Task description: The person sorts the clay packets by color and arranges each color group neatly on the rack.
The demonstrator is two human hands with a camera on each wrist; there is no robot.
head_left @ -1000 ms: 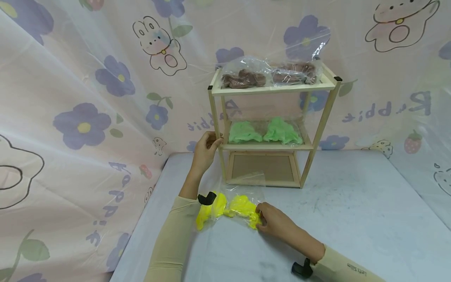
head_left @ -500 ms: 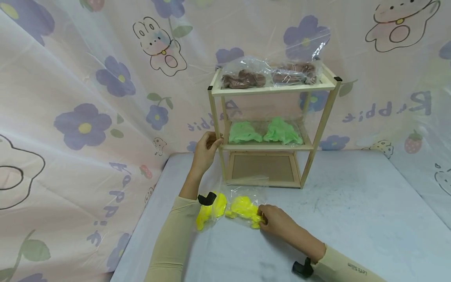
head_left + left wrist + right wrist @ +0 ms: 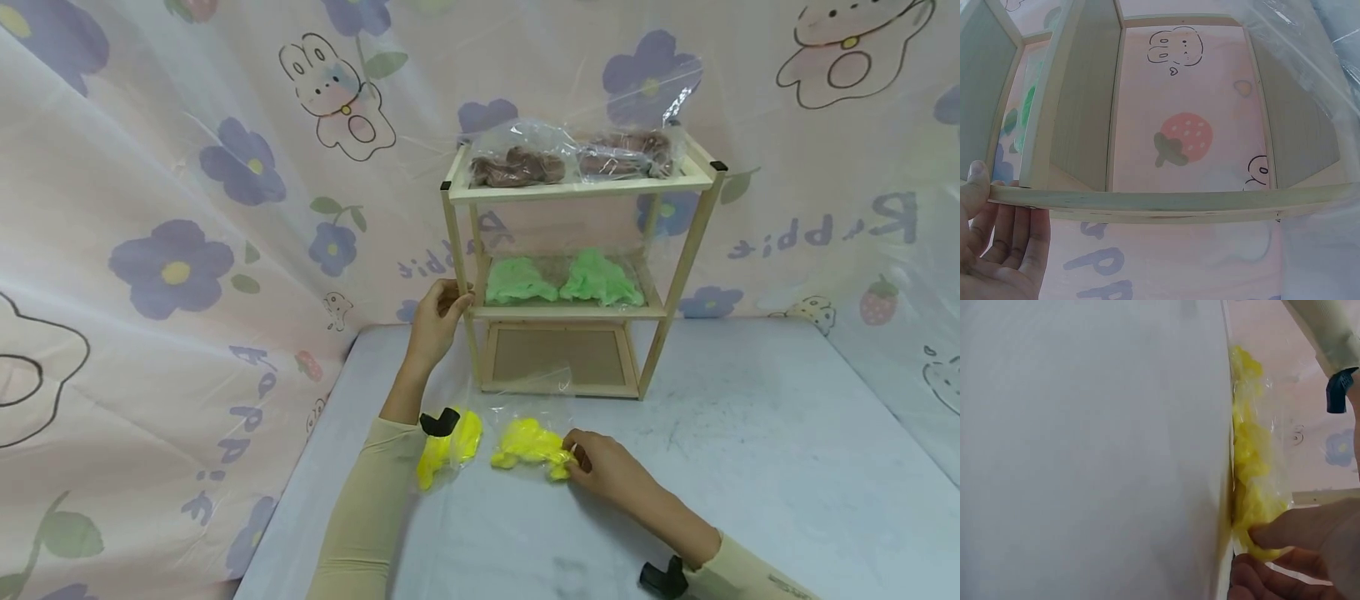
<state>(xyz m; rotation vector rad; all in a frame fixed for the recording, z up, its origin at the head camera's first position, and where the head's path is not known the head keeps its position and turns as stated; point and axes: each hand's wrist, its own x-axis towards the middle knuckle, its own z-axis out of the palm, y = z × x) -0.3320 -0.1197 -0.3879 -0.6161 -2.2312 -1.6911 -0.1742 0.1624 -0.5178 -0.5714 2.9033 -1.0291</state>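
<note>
A small wooden shelf rack (image 3: 570,313) stands on the table, and my left hand (image 3: 435,325) grips its left front post at middle-shelf height. In the left wrist view the thumb lies on one side of the post (image 3: 1166,200) and the fingers on the other. Low over the tabletop, my right hand (image 3: 607,468) pinches the right end of a clear plastic bag of soft yellow stuff (image 3: 528,442). That pinch on the yellow bag (image 3: 1254,456) also shows in the right wrist view. Another yellow bag (image 3: 467,437) lies to the left, partly hidden by my left wrist.
Clear bags of brown stuff (image 3: 525,168) lie on the top shelf. Bags of green stuff (image 3: 600,279) lie on the middle shelf. A bottom panel (image 3: 558,357) is just above the table (image 3: 750,450). A printed curtain (image 3: 180,375) hangs behind and at the left.
My right hand has moved to the right, drawing the pinched yellow bag with it. The gap between the two yellow bags has widened. My left hand keeps its place on the post.
</note>
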